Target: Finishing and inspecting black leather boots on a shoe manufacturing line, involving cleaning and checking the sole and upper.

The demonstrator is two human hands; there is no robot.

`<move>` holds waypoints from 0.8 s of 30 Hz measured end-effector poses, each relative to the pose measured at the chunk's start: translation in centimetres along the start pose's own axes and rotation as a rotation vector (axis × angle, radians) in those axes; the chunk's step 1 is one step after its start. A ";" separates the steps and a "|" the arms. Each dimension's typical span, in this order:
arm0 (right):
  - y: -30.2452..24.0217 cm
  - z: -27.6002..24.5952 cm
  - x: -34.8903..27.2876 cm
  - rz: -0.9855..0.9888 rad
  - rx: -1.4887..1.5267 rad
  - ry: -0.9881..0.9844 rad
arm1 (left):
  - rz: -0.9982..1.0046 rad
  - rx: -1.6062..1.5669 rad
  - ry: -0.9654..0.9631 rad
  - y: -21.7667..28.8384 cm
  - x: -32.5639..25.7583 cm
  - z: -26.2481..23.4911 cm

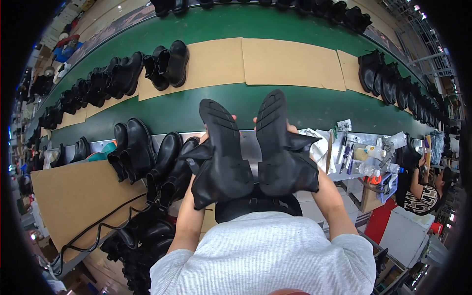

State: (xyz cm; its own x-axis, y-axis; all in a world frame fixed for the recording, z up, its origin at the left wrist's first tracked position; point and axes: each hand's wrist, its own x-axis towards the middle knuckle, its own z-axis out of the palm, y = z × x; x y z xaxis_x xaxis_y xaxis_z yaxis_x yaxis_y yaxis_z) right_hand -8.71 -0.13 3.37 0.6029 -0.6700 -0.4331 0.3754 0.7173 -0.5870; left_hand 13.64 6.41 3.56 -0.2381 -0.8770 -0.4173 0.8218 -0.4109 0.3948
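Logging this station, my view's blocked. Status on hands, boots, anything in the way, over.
Left hand holding one black boot; right hand holding another black boot. Both soles facing camera, toes pointing away. Other boots close by left forearm.

The person wears a light grey shirt (260, 250), faintly flecked, with a fine vertical rib to the knit and shallow creases over the torso. The short left sleeve (173, 260) and right sleeve (356, 251) match it, loose and plain. Below them the left forearm (186, 223) and right forearm (330, 202) are bare, as are the partly hidden left hand (203, 136) and right hand (292, 129). Toward the near edge of the bench (314, 105), black waistwear (258, 209) shows, its kind unclear.
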 end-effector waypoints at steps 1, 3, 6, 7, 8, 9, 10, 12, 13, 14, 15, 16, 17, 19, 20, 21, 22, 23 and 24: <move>0.4 1.9 -0.5 -0.140 0.157 0.041 | 0.157 0.177 0.052 -0.3 -1.0 2.5; -0.8 3.9 -1.2 -0.135 0.203 -0.023 | 0.338 0.352 0.112 -0.5 -1.3 4.1; -1.0 4.1 -0.5 -0.156 0.132 -0.014 | 0.335 0.186 -0.074 -0.1 -0.5 3.8; -1.0 3.7 -0.2 -0.196 0.005 0.060 | 0.347 0.185 -0.062 0.4 -0.8 3.3; -0.9 2.7 -0.3 -0.190 0.006 0.060 | 0.213 0.114 -0.059 1.4 -1.4 3.9; -1.0 2.0 -0.5 -0.177 0.113 -0.108 | 0.079 0.044 -0.065 2.5 -1.9 4.1; -1.1 1.5 -0.7 -0.164 0.220 -0.272 | 0.019 -0.203 -0.215 2.6 -1.6 1.8; -1.4 1.2 -0.9 -0.126 0.202 -0.180 | 0.062 0.205 -0.103 4.6 -0.8 -1.7; -1.1 1.2 -0.8 -0.067 0.194 -0.106 | 0.123 0.617 0.032 5.0 -0.6 -3.4; -0.9 1.6 -0.8 -0.068 0.193 -0.102 | 0.120 0.615 0.030 4.4 0.2 -5.2; -0.7 1.9 -0.7 -0.079 0.235 -0.086 | 0.258 1.013 0.169 3.9 1.1 -5.5; -0.7 2.0 -0.8 -0.089 0.276 -0.072 | 0.402 1.408 0.314 3.6 1.7 -5.9; -0.6 1.6 -0.8 -0.094 0.275 -0.068 | 0.270 1.714 0.418 2.7 2.0 -6.2; -0.1 0.6 -0.6 0.019 0.229 -0.043 | -0.151 1.948 0.609 0.9 3.7 -5.5; 0.0 0.6 -0.7 0.019 0.227 -0.045 | -0.257 2.007 0.611 0.3 3.9 -4.9; 0.0 1.1 -1.0 0.059 0.314 -0.093 | -0.117 2.104 0.530 0.3 4.1 -5.0; 0.2 1.1 -1.8 0.098 0.402 -0.129 | 0.147 1.945 0.375 0.6 4.4 -3.0; 0.8 0.0 -2.3 0.099 0.402 -0.123 | 0.394 1.764 0.226 1.1 4.3 0.3; 2.0 -1.8 -2.6 0.040 0.322 -0.155 | 0.573 1.736 0.134 0.3 4.1 3.4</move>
State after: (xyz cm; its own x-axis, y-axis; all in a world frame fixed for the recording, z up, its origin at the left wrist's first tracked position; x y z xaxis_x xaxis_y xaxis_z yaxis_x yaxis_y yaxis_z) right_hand -10.78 2.73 2.11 0.7119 -0.6208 -0.3284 0.5370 0.7825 -0.3150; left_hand 11.15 1.88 4.75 -0.0441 -0.9983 0.0382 -0.6450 0.0577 0.7620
